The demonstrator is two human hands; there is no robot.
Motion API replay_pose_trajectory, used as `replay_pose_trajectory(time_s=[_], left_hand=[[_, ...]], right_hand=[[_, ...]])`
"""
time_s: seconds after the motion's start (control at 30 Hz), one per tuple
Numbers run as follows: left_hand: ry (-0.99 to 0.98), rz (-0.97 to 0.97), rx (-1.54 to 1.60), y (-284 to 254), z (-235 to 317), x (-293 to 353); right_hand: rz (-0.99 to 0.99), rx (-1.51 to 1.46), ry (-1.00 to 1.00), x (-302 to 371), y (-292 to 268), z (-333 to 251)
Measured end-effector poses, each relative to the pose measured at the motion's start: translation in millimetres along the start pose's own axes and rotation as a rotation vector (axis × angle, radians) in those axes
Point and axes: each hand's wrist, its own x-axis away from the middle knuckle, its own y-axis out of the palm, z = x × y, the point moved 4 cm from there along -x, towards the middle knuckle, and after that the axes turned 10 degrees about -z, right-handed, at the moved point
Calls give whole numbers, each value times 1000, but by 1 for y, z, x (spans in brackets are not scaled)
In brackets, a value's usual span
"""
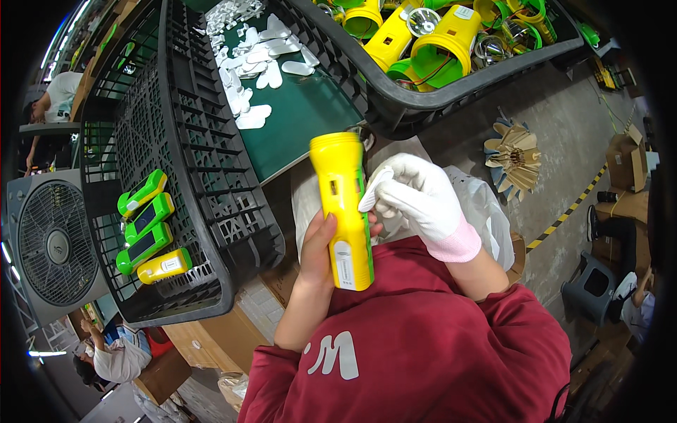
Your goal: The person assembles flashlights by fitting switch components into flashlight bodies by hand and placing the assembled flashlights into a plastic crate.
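Yellow flashlight (343, 208): one unit, plastic body with a green side strip, held upright in front of your chest, wide head end up and pale labelled base down, above your red sweatshirt (416, 338). Your left hand (319, 247), bare, is closed round the lower half of the body, thumb along the near face, so the casing stays steady and its side is turned toward the other hand. Your right hand (423, 197), in a white knit glove with a pink cuff, pinches a small white oval sticker (372, 189) between thumb and fingertips, its edge touching the flashlight's green side; the fingers are clamped on the sticker, not on the casing. Stock nearby: a green mat (303, 106) just beyond the flashlight carries many more white oval stickers, within easy reach of the gloved hand. Left of it, a black slotted crate (190, 162) holds four finished-looking units (148, 225), three green-faced and one yellow, laid side by side along its wall. At upper right, a second black bin (451, 92) holds loose yellow and green housings (437, 35) and reflectors, heaped. Surroundings: a grey fan (53, 243) at left, cardboard boxes below the crate, other workers at the picture's edges, well apart from your hands.
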Motion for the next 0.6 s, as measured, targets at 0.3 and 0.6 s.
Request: replay_pose_trajectory(time_s=[0.3,0.6], left_hand=[[-115,-5,232,-7,-6,2],[-162,48,-95,9,3,-5]], right_hand=[[56,26,-34,-1,1,3],[34,286,-55,1,10,3]])
